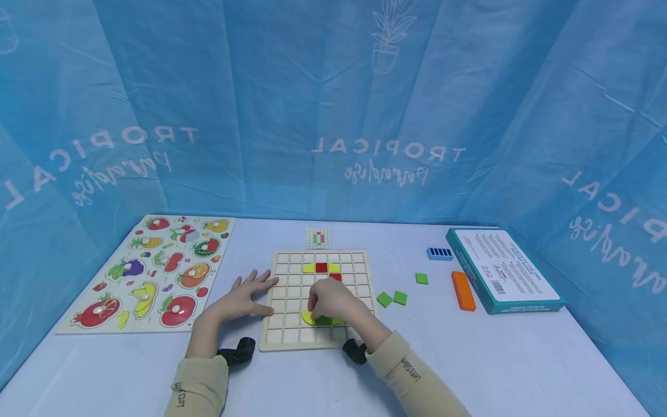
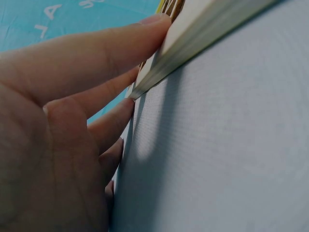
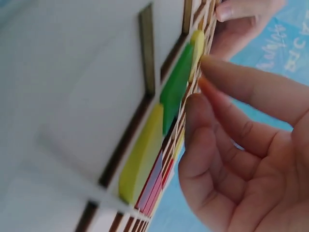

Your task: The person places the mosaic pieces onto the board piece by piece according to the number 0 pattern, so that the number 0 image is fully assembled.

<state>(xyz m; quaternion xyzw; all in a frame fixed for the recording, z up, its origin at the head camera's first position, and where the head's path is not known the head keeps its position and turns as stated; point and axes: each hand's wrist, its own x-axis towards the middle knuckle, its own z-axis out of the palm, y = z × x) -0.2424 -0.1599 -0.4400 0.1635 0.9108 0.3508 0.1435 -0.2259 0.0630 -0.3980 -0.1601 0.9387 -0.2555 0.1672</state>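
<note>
A wooden grid board (image 1: 283, 336) lies on the table, with yellow rounded tiles (image 1: 309, 267) and red tiles (image 1: 321, 267) in its upper cells. My left hand (image 1: 239, 298) is spread at the board's left side, straight fingertips at the edge; in the left wrist view the thumb (image 2: 106, 53) meets the rim. Over the lower middle cells, my right hand (image 1: 333, 301) pinches a yellow rounded tile (image 3: 197, 50) between thumb and curled fingers. Beside that tile sits a green square tile (image 3: 176, 87), followed by another yellow tile (image 3: 142, 159). The right palm partly covers the middle cells.
Several loose green tiles (image 1: 400, 297) lie right of the board. Farther right are a blue striped block (image 1: 439, 253), an orange block (image 1: 463, 291) and a teal box (image 1: 505, 266). A small pattern card (image 1: 318, 238) lies behind the board; a fruit puzzle (image 1: 156, 243) is at left.
</note>
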